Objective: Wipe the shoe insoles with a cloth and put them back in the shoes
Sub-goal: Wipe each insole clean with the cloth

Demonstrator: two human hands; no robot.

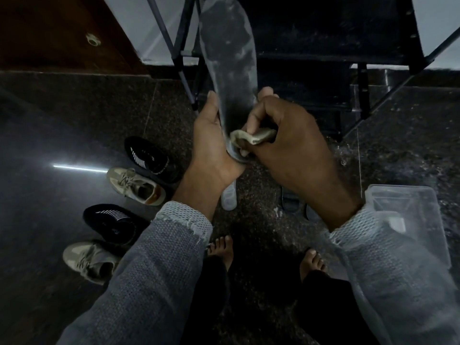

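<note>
Pinching a bunched cloth point(251, 138) in curled right hand point(291, 135) fingers, rubbing the heel end of the grey insole point(229, 53). Gripping that insole's edge with the left hand point(211, 140), above the shoes point(139, 185). Wiping step, seemingly; probably needing strokes toward the toe next.

No text, brand or number can be read anywhere. The two black knit shoes with white stripes point(151, 158) point(112, 221) each carry a small pale mark near the collar, possibly a logo, but the view is too dark and blurred to make it out.
</note>
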